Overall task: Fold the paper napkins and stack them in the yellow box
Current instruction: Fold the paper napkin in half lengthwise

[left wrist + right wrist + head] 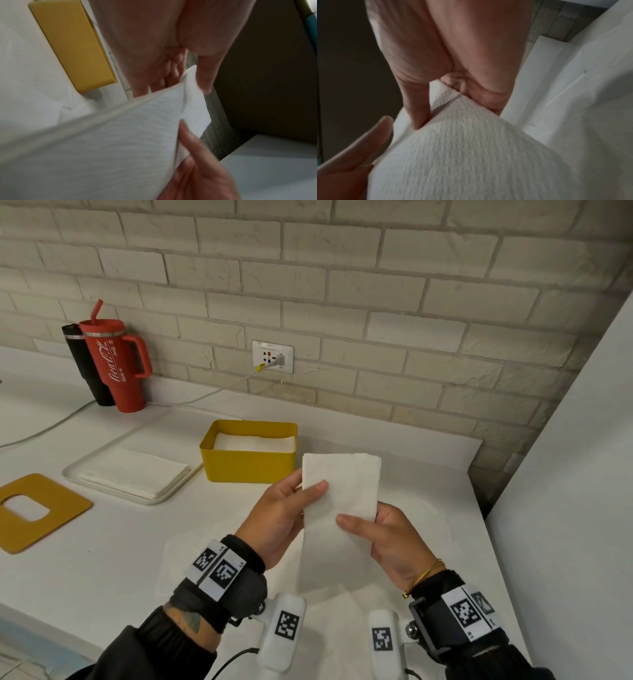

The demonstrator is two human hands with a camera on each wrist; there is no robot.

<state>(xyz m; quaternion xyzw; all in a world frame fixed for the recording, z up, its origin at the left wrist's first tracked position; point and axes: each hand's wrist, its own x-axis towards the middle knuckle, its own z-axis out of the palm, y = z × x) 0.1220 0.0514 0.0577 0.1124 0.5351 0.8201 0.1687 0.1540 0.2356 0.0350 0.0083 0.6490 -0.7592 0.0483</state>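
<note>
Napkin [342, 491]: white paper, faintly embossed, folded into a tall narrow strip with layered edges showing along the top. You are holding it up off the counter [137, 542], in front of you and just to the near right of the yellow box [248, 463]. Its lower part is hanging down between your wrists and blurring into more white paper lying flat on the counter beneath.

Left hand [281, 518]: you are pinching the strip's left edge, thumb lying across the front, fingers behind.

Right hand [387, 542]: you are pinching the right edge lower down, thumb on the front, fingers curled round the back. The wrist views are showing the same pinches close up, with the dimpled texture of the paper [471, 148] clear and the folded layers parting slightly near the thumb [204, 65].

Yellow box: open-topped, rectangular, sitting on the counter ahead; a stack of folded white napkins [255, 441] is lying inside, reaching close to the rim.

White tray [85, 474]: sitting left of the box and touching it, carrying a flat pile of unfolded napkins [133, 470].

Yellow lid [61, 518]: lying flat at the far left, with a rounded opening in its middle.

Red tumbler [116, 364]: standing by the brick wall with a straw and handle, a black bottle [85, 361] just behind it.

Wall socket [273, 357]: a white cable is running from it along the counter.
</note>
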